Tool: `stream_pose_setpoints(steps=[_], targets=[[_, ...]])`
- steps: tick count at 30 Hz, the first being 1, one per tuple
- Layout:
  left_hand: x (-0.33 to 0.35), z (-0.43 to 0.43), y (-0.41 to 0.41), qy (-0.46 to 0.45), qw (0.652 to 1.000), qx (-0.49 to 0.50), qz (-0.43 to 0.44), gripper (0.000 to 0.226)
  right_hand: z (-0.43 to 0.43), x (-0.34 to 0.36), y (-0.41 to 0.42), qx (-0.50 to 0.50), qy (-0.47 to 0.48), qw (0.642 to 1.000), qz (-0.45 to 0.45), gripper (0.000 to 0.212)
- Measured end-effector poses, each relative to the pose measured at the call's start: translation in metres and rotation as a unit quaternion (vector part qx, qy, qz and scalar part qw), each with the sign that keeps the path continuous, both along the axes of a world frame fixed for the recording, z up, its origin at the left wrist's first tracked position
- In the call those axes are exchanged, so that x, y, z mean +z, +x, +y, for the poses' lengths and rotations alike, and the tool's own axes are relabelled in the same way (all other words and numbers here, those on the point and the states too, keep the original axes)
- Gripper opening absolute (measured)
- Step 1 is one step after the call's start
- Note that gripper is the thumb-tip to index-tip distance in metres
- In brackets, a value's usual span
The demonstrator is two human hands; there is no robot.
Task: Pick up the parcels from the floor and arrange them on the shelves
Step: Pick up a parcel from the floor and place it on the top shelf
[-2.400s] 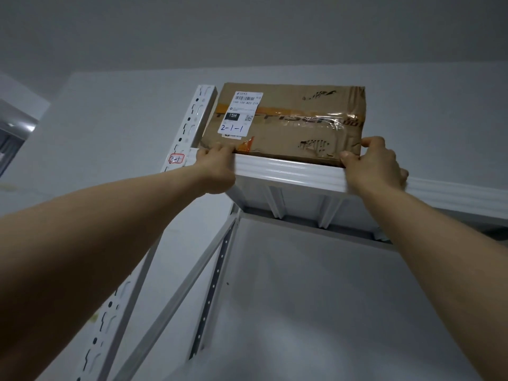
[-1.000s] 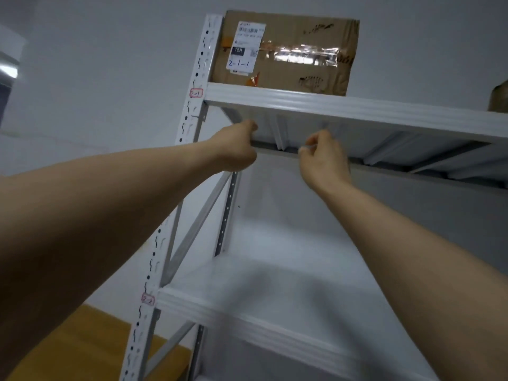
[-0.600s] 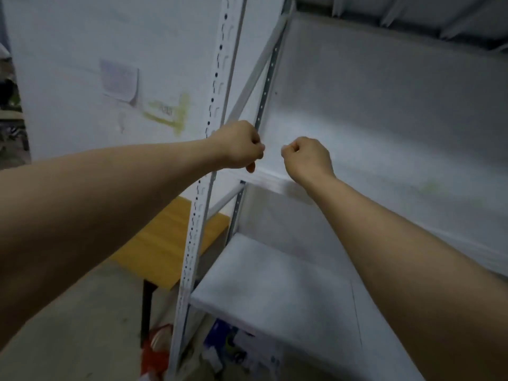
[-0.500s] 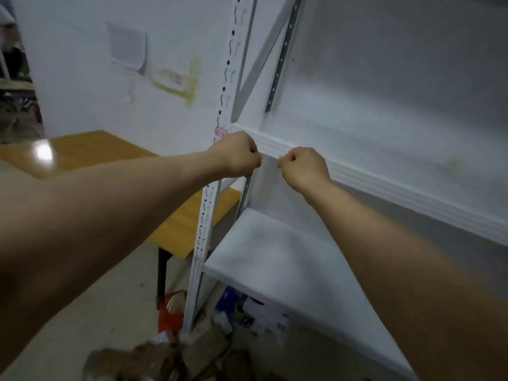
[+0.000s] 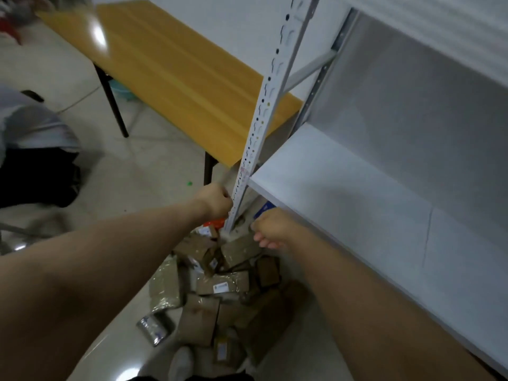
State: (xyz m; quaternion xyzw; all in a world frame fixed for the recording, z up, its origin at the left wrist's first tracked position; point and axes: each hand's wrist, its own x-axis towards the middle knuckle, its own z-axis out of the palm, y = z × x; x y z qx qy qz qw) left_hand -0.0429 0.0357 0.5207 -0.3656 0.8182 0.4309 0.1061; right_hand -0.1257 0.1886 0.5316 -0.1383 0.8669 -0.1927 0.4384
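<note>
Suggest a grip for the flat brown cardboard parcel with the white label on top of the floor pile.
Pinch the flat brown cardboard parcel with the white label across its two long edges, coming down from above. It lies flat, label up, on top of the pile of parcels, so those edges look free while neighbours crowd its ends.

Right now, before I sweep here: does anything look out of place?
Yes. Brown parcels lie in a jumbled heap on the floor at the foot of the shelf upright, overlapping at odd angles; one silvery packet sits at its left edge.
</note>
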Motion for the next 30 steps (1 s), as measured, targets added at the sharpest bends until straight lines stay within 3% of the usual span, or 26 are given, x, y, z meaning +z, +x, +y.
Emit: stream_pose_setpoints(steps=[5,14,19,25,30], targets=[[-0.066,0.001,0.011,0.065,0.995,0.064,-0.034,0.016,0.018,-0.081,-0.007,-0.084,0.015,0.993,-0.084,0.015],[-0.21,0.016,0.028,0.173,0.971,0.124,-0.111,0.018,0.034,-0.225,-0.016,-0.155,0.048,0.977,-0.139,0.024],[-0.307,0.024,0.036,0.199,0.95,0.176,-0.161,0.01,0.034,-0.316,-0.028,-0.151,0.056,0.976,-0.145,0.022],[-0.426,0.032,0.022,0.226,0.926,0.249,-0.169,0.024,0.029,-0.426,-0.049,-0.16,0.067,0.971,-0.164,0.024],[-0.52,0.039,0.006,0.218,0.921,0.27,-0.178,0.014,0.025,-0.528,-0.064,-0.179,0.074,0.968,-0.159,0.009]])
